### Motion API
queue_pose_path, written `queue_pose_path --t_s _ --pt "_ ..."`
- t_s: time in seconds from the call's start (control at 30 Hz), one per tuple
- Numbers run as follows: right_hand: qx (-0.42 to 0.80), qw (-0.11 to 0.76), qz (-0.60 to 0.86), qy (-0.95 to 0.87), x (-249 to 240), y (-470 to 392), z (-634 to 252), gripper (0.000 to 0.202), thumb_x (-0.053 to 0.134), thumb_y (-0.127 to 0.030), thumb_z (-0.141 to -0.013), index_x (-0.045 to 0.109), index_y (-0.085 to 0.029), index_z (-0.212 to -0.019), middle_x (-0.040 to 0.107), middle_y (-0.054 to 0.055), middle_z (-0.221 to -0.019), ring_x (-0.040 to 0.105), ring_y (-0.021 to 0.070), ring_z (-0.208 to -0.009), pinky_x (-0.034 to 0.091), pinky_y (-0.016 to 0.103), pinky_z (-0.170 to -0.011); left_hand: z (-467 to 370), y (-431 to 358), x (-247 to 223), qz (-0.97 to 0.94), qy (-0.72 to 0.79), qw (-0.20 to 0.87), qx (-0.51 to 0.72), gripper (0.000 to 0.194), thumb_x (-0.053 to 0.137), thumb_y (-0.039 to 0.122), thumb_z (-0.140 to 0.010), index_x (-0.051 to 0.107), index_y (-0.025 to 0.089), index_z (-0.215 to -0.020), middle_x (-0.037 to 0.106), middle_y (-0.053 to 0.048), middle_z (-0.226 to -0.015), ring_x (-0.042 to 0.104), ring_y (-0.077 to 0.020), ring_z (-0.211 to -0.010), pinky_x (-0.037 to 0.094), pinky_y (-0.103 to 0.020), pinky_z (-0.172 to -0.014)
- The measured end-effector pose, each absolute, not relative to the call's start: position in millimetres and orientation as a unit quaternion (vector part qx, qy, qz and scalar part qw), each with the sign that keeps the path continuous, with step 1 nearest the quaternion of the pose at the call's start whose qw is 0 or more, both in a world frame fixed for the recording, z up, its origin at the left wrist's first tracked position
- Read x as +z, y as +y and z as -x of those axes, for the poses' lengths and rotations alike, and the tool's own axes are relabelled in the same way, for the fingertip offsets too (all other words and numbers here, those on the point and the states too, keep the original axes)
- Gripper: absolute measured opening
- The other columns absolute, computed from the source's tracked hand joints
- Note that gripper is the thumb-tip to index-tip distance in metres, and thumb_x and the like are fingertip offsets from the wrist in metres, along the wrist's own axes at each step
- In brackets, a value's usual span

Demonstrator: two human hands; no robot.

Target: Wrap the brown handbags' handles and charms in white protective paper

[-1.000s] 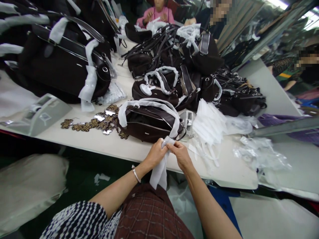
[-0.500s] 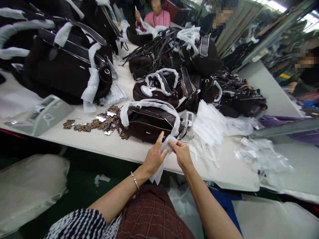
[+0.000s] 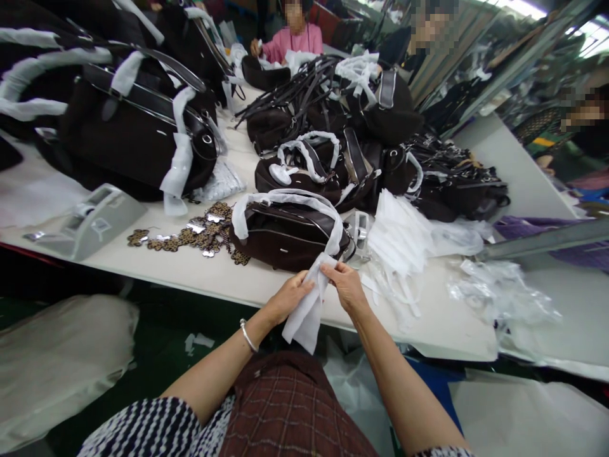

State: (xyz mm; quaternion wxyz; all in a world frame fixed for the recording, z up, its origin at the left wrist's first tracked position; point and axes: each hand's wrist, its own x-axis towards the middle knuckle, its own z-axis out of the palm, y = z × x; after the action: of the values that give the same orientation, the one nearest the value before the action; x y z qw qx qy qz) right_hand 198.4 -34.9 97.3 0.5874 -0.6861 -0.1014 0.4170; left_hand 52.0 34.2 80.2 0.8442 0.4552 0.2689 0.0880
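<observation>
A dark brown handbag [image 3: 276, 247] rests on the white table near its front edge, its handle covered in white wrapping. From the handle's right end a strip of white wrapping paper [image 3: 304, 317] hangs down over the table edge. My left hand [image 3: 288, 297] pinches this strip at its left side. On the other side, my right hand [image 3: 345, 284] grips the upper part of the strip between thumb and fingers, close to the bag's lower right corner. Both hands are closed on the same paper.
Leopard-patterned tags [image 3: 176, 240] and a grey tape dispenser [image 3: 98, 219] lie to the left. A stack of white paper strips [image 3: 399, 235] and clear plastic bags [image 3: 504, 292] are at the right. More dark bags [image 3: 137, 133] crowd behind. A person in pink [image 3: 304, 41] sits across the table.
My left hand has closed its raised, spread fingers onto the strip and shifted slightly left. The paper's loose end now hangs wider. My right hand keeps its pinch.
</observation>
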Motion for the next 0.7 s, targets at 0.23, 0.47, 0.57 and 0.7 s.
queue_pose_path --t_s 0.23,0.47,0.57,0.7 --pt "0.543 0.619 0.558 -0.101 100 -54 -196 0.042 0.083 -0.046 -0.066 0.072 -0.02 -0.098 0.072 0.005 -0.099 0.064 0.0155 -0.081 0.051 0.028 -0.073 -47 28 65 -0.48 0.336 0.799 0.137 0.036 0.067 0.041 -0.08 0.063 0.013 -0.102 0.066 -0.003 -0.089 0.057 -0.0136 -0.072 0.044 -0.023 -0.065" --pt "0.56 0.596 0.574 -0.032 79 -96 -166 0.036 0.083 -0.047 -0.069 0.071 -0.02 -0.09 0.071 0.003 -0.085 0.062 0.0137 -0.071 0.051 0.03 -0.071 -39 25 59 -0.514 0.308 0.793 0.109 0.04 0.065 0.05 -0.082 0.06 0.016 -0.101 0.063 -0.002 -0.089 0.056 -0.0143 -0.074 0.045 -0.024 -0.067" --pt "0.557 0.608 0.565 -0.037 73 -99 -156 0.035 0.083 -0.045 -0.069 0.07 -0.02 -0.088 0.069 0.001 -0.081 0.061 0.0128 -0.07 0.051 0.03 -0.072 -24 22 53 -0.52 0.281 0.802 0.089 0.042 0.059 0.053 -0.087 0.06 0.016 -0.107 0.063 -0.003 -0.092 0.056 -0.0149 -0.078 0.044 -0.024 -0.069" --pt "0.575 0.607 0.547 -0.047 69 -97 -155 0.036 0.079 -0.05 -0.072 0.07 -0.019 -0.088 0.067 0.001 -0.08 0.06 0.0126 -0.07 0.05 0.028 -0.069 -6 20 41 -0.518 0.253 0.815 0.051 0.044 0.056 0.053 -0.089 0.058 0.016 -0.113 0.063 -0.004 -0.1 0.057 -0.0161 -0.085 0.045 -0.024 -0.074"
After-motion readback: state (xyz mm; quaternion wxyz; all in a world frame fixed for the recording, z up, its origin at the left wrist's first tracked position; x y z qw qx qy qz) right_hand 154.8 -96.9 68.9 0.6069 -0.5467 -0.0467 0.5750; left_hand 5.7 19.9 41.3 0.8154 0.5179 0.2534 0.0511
